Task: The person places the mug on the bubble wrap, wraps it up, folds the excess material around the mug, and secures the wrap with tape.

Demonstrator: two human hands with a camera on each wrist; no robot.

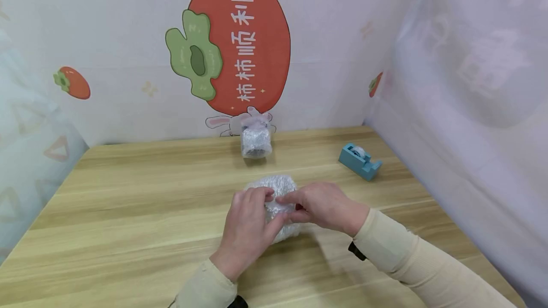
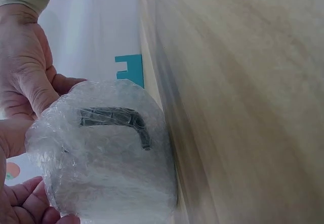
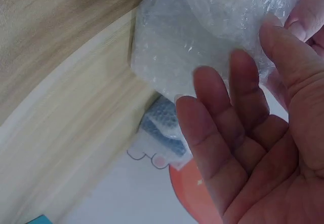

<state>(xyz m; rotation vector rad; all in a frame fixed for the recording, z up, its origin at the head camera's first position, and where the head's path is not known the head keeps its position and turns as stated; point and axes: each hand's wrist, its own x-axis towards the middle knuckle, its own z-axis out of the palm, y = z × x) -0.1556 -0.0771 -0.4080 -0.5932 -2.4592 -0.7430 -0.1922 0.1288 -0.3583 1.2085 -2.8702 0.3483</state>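
A bundle in clear bubble wrap (image 1: 280,185) sits on the wooden table in front of me, between both hands. Through the plastic a dark, bent, handle-like strip (image 2: 114,116) shows; the rest of the content is veiled. My left hand (image 1: 246,225) holds the bundle from its left and top, fingertips bent at the wrap. From the right, my right hand (image 1: 327,206) pinches the wrap on top between thumb and index finger, close to the left thumb. The right hand's other fingers (image 3: 212,97) reach loosely away beside the bundle.
Another bubble-wrapped item (image 1: 256,139) stands at the table's back edge. A blue tape dispenser (image 1: 359,160) with a roll in it lies at the right. Printed cloth walls (image 1: 128,118) enclose the wooden table (image 1: 128,232) at the back and sides.
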